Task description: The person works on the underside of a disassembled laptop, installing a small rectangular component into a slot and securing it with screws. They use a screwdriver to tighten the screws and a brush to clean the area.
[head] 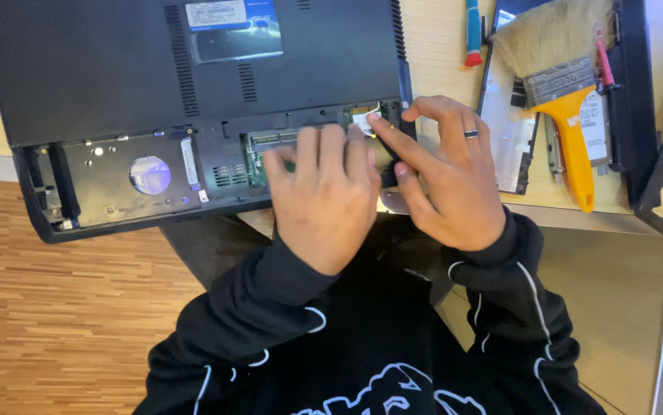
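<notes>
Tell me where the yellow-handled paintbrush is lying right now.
In the head view the paintbrush lies at the upper right on the table, across flat parts right of the upturned laptop, beyond the right hand.
</notes>
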